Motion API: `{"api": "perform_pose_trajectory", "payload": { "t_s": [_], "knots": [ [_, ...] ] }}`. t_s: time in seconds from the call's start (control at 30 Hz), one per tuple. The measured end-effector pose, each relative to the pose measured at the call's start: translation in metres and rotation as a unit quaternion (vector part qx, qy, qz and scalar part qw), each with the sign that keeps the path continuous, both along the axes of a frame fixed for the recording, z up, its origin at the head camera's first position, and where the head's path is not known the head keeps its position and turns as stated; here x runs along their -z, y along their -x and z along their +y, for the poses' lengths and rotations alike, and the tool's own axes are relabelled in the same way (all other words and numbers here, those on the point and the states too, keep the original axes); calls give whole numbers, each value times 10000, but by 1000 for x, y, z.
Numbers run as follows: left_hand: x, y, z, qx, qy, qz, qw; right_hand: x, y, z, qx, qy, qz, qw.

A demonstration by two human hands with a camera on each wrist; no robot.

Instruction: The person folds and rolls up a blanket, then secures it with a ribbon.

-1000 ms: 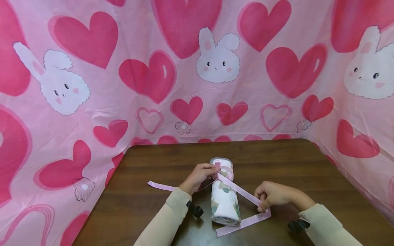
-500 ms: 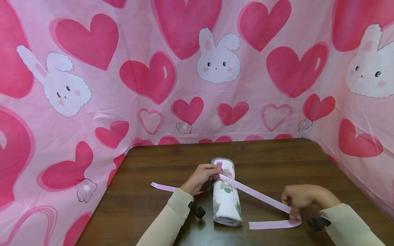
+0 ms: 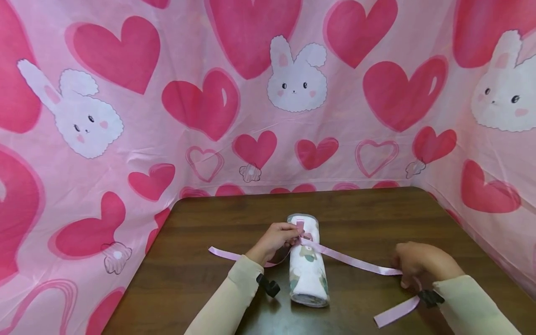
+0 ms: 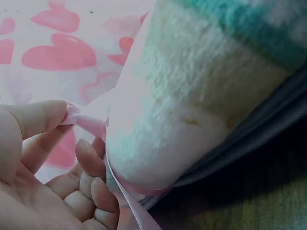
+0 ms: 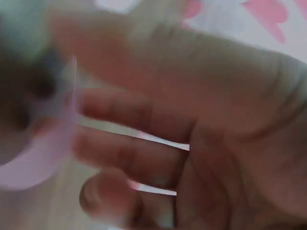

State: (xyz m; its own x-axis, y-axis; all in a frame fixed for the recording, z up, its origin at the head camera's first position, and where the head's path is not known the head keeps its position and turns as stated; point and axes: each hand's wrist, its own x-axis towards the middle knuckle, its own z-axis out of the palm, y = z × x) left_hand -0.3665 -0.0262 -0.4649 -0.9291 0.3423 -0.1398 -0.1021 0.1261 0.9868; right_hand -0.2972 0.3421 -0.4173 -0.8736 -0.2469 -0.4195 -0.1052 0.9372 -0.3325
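A rolled white towel (image 3: 307,274) with a green and brown print stands or lies in a clear wrapper at mid-table; its far part bears a pink band. My left hand (image 3: 277,239) rests beside its far end, thumb and forefinger pinching the pink ribbon (image 4: 88,122) where it crosses the roll. To the right, my right hand (image 3: 423,261) holds the ribbon's long strand (image 3: 356,261), which sags slightly between the hands. Below that hand hangs a loose tail. In the right wrist view, blur and the thumb hide the exact grip on the ribbon (image 5: 33,167).
The brown wooden table (image 3: 217,218) reaches back to a pink cloth backdrop (image 3: 180,149) with hearts and rabbits. Another ribbon tail (image 3: 224,253) lies left of the roll. Dark wrist devices (image 3: 268,285) sit on both sleeves.
My right hand has moved right, away from the roll, drawing the ribbon and its loose end along. The strand has gone from taut to slightly slack. My left hand has stayed almost in place.
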Motion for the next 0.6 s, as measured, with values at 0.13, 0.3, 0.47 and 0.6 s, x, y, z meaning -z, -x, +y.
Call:
{"api": "perform_pose_trajectory", "payload": {
  "t_s": [0.13, 0.3, 0.47, 0.6],
  "knots": [
    [-1, 0, -1, -85, 68, -45, 9999, 2, 14, -34, -569, 682, 794, 9929],
    [-3, 0, -5, -154, 209, -39, 9997, 21, 32, -88, -1017, 1915, 1763, 9602],
    [-4, -2, -4, -115, 430, -8, 9990, 42, 44, -124, -773, 2762, 1604, 9444],
    [-5, -2, -1, -22, 384, 8, 9993, 54, 53, -133, -611, 3197, 1181, 9381]
  ]
}}
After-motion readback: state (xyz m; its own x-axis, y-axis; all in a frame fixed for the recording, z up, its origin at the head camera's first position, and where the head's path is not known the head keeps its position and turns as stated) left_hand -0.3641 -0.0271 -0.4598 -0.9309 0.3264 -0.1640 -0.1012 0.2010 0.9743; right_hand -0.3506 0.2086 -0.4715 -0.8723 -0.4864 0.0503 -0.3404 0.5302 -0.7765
